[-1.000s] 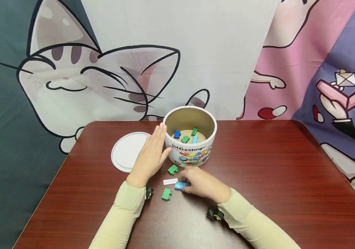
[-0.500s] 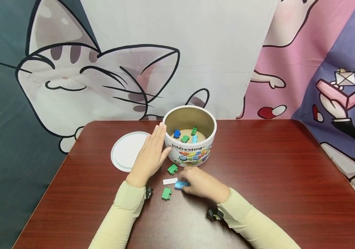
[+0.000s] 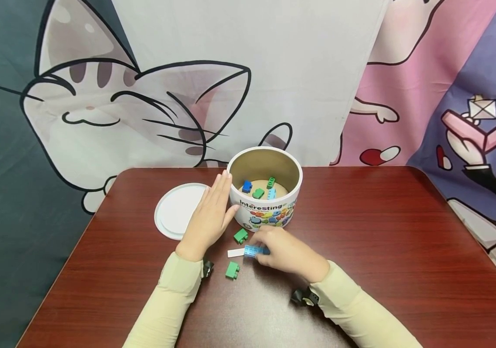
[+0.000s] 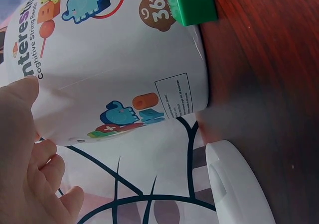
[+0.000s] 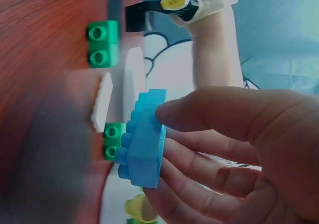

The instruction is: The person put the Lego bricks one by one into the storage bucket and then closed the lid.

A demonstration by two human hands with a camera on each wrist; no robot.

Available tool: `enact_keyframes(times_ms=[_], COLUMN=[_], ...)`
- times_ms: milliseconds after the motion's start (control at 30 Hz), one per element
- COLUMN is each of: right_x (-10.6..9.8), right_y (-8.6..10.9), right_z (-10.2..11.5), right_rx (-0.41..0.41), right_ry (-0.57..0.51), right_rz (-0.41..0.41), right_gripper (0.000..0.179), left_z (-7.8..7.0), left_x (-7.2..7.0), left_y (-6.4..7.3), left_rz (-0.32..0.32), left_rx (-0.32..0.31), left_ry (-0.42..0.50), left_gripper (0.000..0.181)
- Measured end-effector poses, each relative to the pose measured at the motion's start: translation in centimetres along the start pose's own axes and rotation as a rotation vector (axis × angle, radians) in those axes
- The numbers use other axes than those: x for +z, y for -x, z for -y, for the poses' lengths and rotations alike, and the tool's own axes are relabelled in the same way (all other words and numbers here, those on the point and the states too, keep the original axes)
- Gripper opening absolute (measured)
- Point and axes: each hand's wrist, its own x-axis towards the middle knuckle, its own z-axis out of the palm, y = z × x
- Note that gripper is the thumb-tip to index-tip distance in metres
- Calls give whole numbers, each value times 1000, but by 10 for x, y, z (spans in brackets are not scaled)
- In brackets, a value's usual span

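Observation:
My left hand [image 3: 209, 217] lies with straight fingers along the left side of a white printed bucket [image 3: 289, 205], its thumb by the front wall. In front of the bucket, my right hand [image 3: 289, 253] pinches a light blue building brick [image 5: 144, 147] between thumb and fingers. This brick has a long row of studs and is tilted on its side in the right wrist view. One green brick [image 3: 240, 236] lies by the bucket's foot, another green brick [image 3: 232, 270] nearer me. A flat white strip [image 3: 235, 253] lies between them, partly covered by the blue brick in the head view.
Inside the bucket lie a dark blue brick [image 3: 247, 186], two green ones and a light blue brick [image 3: 271, 194]. A round white lid [image 3: 171, 212] rests on the brown table [image 3: 383, 251] to the left. A cartoon-printed cloth [image 3: 309, 72] hangs behind the table.
My right hand has lifted slightly with the light blue brick, which now overlaps the white strip's right end. The left hand stays at the bucket.

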Motion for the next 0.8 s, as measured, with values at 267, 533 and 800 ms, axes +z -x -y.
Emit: enact_keyframes(times_ms=[267, 533, 800], right_x=[-21, -32, -45], right_y=[6, 10, 6], right_z=[2, 3, 3], right_rx=[2, -17, 2], right_ry=[-23, -60, -105], right_rz=[-149, -344, -508], right_gripper=[17, 23, 26], left_z=[-1, 0, 0], left_x=[0, 0, 1], left_y=[1, 1, 1], left_rz=[-31, -20, -25], left_rx=[17, 13, 15], left_ry=[9, 21, 22], left_gripper=[73, 73, 72])
